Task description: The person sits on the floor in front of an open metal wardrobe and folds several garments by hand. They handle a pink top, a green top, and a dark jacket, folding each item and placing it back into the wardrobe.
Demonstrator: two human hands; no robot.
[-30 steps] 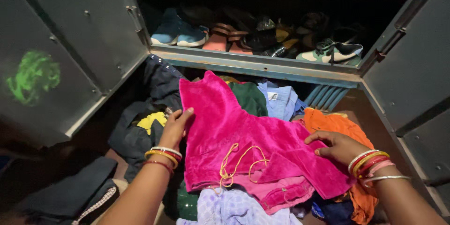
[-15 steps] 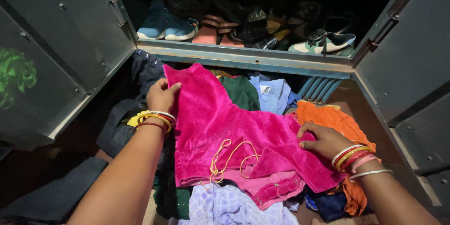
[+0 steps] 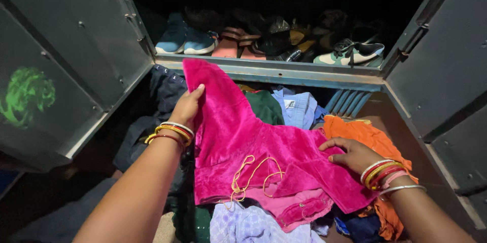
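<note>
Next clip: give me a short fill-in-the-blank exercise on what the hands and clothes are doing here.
1. Both hands rest on a velvet garment coloured ____.
2. The left hand grips the garment's ____ edge.
3. The right hand lies beside a cloth coloured ____.
4. The cabinet shelf behind holds ____.

Missing words: pink; left; orange; shoes

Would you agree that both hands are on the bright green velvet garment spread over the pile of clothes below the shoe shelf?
Not quite: the head view shows the velvet garment is bright pink, not green. The rest holds: left hand and right hand are both on it, over the pile of clothes below the shoe shelf.
</note>
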